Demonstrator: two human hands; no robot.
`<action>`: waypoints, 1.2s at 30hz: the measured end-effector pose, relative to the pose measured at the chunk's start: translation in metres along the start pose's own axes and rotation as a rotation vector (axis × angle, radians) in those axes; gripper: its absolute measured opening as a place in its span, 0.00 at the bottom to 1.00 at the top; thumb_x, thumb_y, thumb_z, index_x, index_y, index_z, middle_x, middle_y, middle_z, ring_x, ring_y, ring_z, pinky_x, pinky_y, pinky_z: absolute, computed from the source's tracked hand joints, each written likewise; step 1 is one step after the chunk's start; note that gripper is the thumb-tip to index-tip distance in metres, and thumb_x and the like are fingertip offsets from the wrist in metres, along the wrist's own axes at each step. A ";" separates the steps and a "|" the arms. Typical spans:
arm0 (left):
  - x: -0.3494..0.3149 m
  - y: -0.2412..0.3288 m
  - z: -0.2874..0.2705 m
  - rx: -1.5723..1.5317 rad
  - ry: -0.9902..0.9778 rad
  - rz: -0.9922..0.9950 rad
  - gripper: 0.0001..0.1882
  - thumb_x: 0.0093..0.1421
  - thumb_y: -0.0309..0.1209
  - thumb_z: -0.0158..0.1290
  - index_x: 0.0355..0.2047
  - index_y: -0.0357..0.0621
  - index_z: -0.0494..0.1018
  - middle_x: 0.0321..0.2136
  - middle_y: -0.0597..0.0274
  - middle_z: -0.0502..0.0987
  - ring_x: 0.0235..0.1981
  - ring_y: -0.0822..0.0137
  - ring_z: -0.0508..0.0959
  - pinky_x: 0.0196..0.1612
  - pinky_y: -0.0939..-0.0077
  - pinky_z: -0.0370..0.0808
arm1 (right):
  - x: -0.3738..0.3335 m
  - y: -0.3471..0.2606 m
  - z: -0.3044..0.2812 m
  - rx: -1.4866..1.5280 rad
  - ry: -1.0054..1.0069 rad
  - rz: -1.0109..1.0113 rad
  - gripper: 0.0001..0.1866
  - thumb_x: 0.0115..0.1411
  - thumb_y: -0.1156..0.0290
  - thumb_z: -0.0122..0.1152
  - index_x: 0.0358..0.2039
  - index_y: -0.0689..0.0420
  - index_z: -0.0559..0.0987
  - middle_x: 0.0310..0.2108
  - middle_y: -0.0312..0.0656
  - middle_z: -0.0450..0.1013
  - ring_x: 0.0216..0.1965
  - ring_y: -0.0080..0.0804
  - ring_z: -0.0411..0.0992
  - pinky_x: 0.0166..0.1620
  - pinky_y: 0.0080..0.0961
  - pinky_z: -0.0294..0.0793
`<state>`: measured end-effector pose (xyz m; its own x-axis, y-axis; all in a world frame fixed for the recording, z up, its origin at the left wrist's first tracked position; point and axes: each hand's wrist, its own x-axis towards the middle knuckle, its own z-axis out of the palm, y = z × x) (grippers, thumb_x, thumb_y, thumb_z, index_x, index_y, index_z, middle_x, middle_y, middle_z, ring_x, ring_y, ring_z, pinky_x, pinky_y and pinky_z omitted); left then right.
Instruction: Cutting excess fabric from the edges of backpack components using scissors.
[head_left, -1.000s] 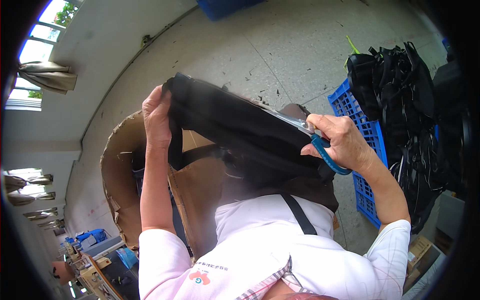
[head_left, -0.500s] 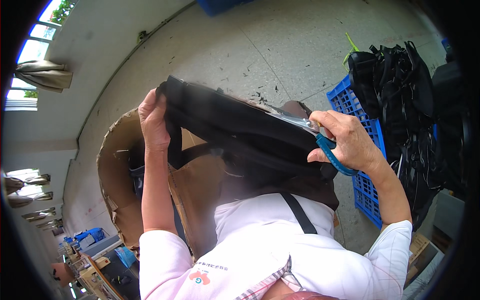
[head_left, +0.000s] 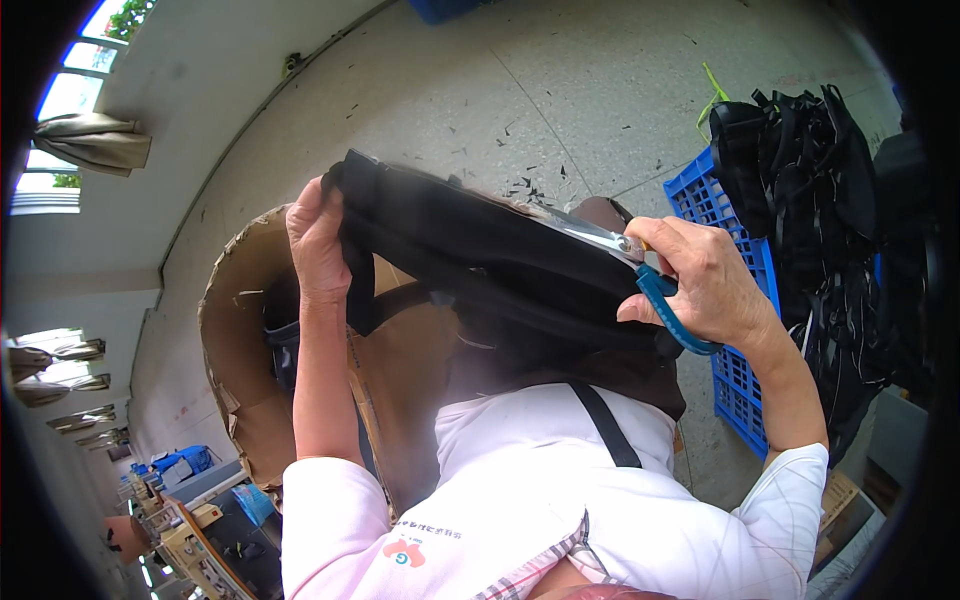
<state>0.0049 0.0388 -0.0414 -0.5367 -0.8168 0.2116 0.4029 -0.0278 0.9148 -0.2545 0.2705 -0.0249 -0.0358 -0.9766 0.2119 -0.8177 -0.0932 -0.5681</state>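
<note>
My left hand (head_left: 318,240) is closed on the far left corner of a piece of black fabric (head_left: 450,235), holding it stretched above my lap. In my right hand (head_left: 705,275) is a pair of scissors (head_left: 655,292) with teal handles, my fingers through and around the grips. Its silver blades point left along the fabric's far edge. Whether the blades are fully closed is hard to see. The fabric's near part hangs down over my dark trousers.
A cardboard box (head_left: 225,330) with a ragged rim stands at my left, dark items inside. At right, a blue plastic crate (head_left: 740,385) stands beside piled black straps and bags (head_left: 800,190). Small black scraps (head_left: 520,190) litter the floor. Workbenches (head_left: 190,540) show at lower left.
The whole view has shifted slightly, so things appear a little further right. Both hands keep their hold on the fabric and the scissors, in nearly the same places.
</note>
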 end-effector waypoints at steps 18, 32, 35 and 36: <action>-0.009 0.002 -0.003 0.003 -0.025 -0.023 0.10 0.55 0.21 0.49 0.38 0.39 0.74 0.34 0.61 0.77 0.34 0.73 0.76 0.40 0.81 0.73 | 0.026 -0.014 0.005 -0.084 0.051 -0.099 0.30 0.39 0.47 0.66 0.32 0.59 0.71 0.17 0.40 0.67 0.18 0.33 0.68 0.23 0.23 0.68; -0.014 0.000 -0.004 0.096 0.036 -0.017 0.09 0.54 0.24 0.51 0.37 0.37 0.73 0.32 0.62 0.76 0.33 0.73 0.75 0.40 0.82 0.70 | 0.035 -0.013 0.007 -0.027 -0.018 -0.086 0.33 0.40 0.41 0.62 0.34 0.59 0.72 0.18 0.40 0.68 0.19 0.30 0.68 0.22 0.21 0.68; -0.015 -0.001 -0.001 0.123 0.037 -0.018 0.10 0.55 0.26 0.51 0.37 0.34 0.72 0.31 0.63 0.76 0.33 0.73 0.73 0.39 0.83 0.67 | 0.041 -0.013 0.010 -0.035 -0.005 -0.114 0.35 0.39 0.38 0.60 0.34 0.59 0.72 0.18 0.41 0.67 0.20 0.30 0.68 0.22 0.20 0.67; -0.015 -0.002 -0.001 0.113 0.036 -0.007 0.10 0.55 0.26 0.51 0.37 0.34 0.72 0.31 0.63 0.76 0.33 0.74 0.73 0.40 0.83 0.67 | 0.043 -0.013 0.010 -0.058 -0.023 -0.121 0.36 0.39 0.36 0.59 0.33 0.59 0.72 0.18 0.41 0.67 0.20 0.30 0.68 0.23 0.19 0.67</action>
<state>0.0126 0.0505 -0.0461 -0.5119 -0.8368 0.1943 0.3116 0.0300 0.9497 -0.2398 0.2279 -0.0168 0.0771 -0.9632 0.2574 -0.8471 -0.1995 -0.4925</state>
